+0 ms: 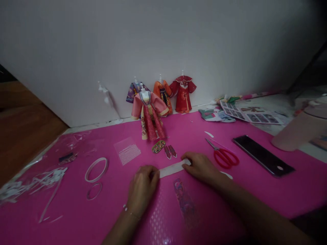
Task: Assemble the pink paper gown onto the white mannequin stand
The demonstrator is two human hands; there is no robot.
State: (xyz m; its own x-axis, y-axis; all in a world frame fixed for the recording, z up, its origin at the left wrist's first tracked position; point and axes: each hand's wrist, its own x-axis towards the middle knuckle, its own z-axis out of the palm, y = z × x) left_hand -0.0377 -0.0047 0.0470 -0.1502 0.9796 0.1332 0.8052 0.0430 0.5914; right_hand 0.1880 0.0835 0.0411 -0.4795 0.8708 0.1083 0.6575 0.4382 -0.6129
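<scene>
a black phone [263, 154] lies at the right of the pink mat [301, 190], near a pink cylindrical container [301, 129]. red-handled scissors [221, 157] lie to its left, tips away from the viewer. along the grey wall [163, 37] stand a purple robe [130, 93], an orange robe [158, 89] and a red robe [182, 98], all miniature; a pink-sleeved robe [152, 122] stands before the purple one. bare white doll form [103, 89] noted at their left, apart. loose white scraps [48, 177] lie at far left.

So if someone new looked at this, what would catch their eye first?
Probably the bright pink mat across the lower view, with small robed figures at its far side, near the pale wall. In the middle, the left hand and right hand hold a white strip between them.
</scene>
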